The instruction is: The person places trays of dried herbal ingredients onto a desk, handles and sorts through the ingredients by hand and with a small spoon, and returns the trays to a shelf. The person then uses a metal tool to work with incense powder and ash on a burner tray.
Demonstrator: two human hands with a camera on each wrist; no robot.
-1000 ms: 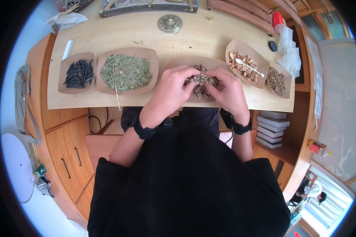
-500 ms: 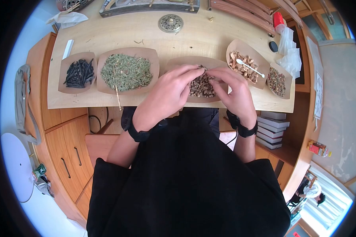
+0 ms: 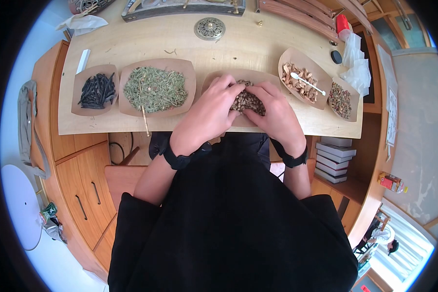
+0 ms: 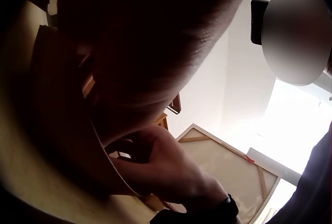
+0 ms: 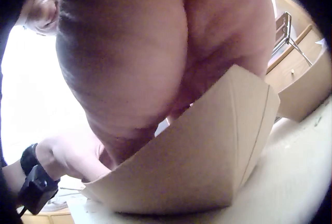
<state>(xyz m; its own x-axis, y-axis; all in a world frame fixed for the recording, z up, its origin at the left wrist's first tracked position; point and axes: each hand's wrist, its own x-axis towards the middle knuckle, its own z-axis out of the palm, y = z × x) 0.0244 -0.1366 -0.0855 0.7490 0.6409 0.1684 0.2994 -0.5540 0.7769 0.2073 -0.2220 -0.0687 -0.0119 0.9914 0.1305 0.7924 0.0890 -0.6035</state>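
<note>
In the head view, a brown paper tray [image 3: 255, 74] of small brown dried pieces [image 3: 248, 102] stands at the table's front edge. My left hand [image 3: 207, 112] reaches in from the left, fingers curled round one side of the heap. From the other side my right hand [image 3: 277, 114] cups the pieces, thumb low and fingers over the top. The two thumbs point toward each other at the near side. In the right wrist view the tray's tall wall [image 5: 202, 156] hides the fingertips. The left wrist view is dark, with my right hand [image 4: 171, 167] beyond the tray edge.
Left of the hands sit a tray of green dried herb [image 3: 155, 90] with a thin stick and a tray of black strips [image 3: 97, 91]. To the right are a tray of pale chips [image 3: 301, 85] with a white spoon and one of mixed bits [image 3: 339, 101]. A pierced metal lid [image 3: 209, 29] lies behind.
The hands held a clump raised between them, then parted over the heap with the right hand farther out. Now both have come together low around the pieces.
</note>
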